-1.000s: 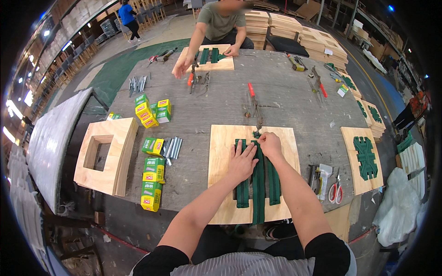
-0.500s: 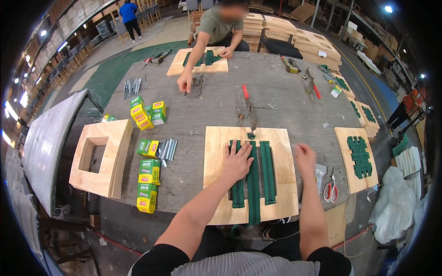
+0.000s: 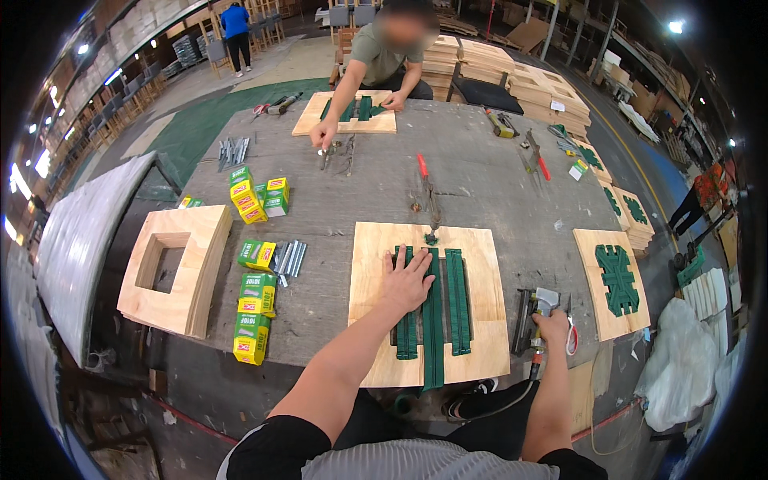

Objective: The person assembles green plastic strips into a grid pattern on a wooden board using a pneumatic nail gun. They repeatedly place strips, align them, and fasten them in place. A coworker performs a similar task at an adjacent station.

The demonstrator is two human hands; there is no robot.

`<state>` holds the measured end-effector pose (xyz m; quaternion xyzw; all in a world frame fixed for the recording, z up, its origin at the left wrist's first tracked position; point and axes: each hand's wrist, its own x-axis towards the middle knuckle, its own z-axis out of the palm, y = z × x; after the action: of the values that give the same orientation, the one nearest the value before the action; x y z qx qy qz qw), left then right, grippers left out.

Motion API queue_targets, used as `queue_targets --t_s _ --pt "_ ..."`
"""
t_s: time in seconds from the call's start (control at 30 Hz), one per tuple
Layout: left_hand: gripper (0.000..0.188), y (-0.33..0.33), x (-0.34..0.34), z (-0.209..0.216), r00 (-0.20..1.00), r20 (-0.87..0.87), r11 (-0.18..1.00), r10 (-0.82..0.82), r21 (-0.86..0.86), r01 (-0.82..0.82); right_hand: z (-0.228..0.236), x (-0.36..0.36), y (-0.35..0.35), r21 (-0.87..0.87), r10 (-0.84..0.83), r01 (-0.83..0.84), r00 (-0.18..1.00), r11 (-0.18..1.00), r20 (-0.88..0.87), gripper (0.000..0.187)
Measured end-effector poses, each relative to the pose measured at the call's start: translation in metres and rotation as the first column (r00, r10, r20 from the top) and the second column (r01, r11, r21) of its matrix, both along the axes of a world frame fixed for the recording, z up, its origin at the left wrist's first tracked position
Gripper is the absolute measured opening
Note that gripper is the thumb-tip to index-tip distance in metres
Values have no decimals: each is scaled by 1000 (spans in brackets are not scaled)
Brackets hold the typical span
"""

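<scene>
In front of me lies a square wooden board (image 3: pixel 488 320) with a rectangular opening. Several green webbing strips (image 3: pixel 458 308) run lengthwise across the opening; the middle one hangs past the near edge. My left hand (image 3: pixel 406 282) rests on the left and middle strips near their far ends, fingers spread. To the right of the board, my right hand (image 3: pixel 550 328) is closed around an air staple gun (image 3: pixel 524 316) with a black body, a grey head and a hose. Red-handled pliers (image 3: pixel 430 200) lie just beyond the board.
Stacked wooden frames (image 3: pixel 200 272) and staple boxes (image 3: pixel 253 336) stand at left, beside loose staple strips (image 3: pixel 290 259). Scissors (image 3: pixel 572 340) lie by my right hand. A webbed board (image 3: pixel 588 272) sits at right. Across the table, a co-worker (image 3: pixel 376 60) handles another board (image 3: pixel 320 108).
My right hand has moved down and taken hold of the staple gun. My left hand stays flat on the webbing. The co-worker's reaching hand remains near the tools on the table.
</scene>
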<state>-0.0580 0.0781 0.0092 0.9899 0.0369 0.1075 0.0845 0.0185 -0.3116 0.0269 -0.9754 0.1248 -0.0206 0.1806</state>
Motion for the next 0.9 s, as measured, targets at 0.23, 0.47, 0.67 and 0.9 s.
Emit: queue_targets --t_s 0.23,0.47,0.67,0.9 --pt "59 3 -1 3 1000 -23 1000 -5 -20 4 21 -9 7 712 -34 57 998 700 -47 29" --pt "61 11 -6 -1 999 34 1000 4 -23 -3 88 -1 99 956 155 55 982 290 -103 30" --pt "63 8 -5 -1 996 84 998 -15 -58 20 74 25 198 946 438 100 868 310 -235 32" --pt "64 10 -6 3 999 28 989 -32 -143 36 57 32 259 862 489 -27 832 506 -261 26"
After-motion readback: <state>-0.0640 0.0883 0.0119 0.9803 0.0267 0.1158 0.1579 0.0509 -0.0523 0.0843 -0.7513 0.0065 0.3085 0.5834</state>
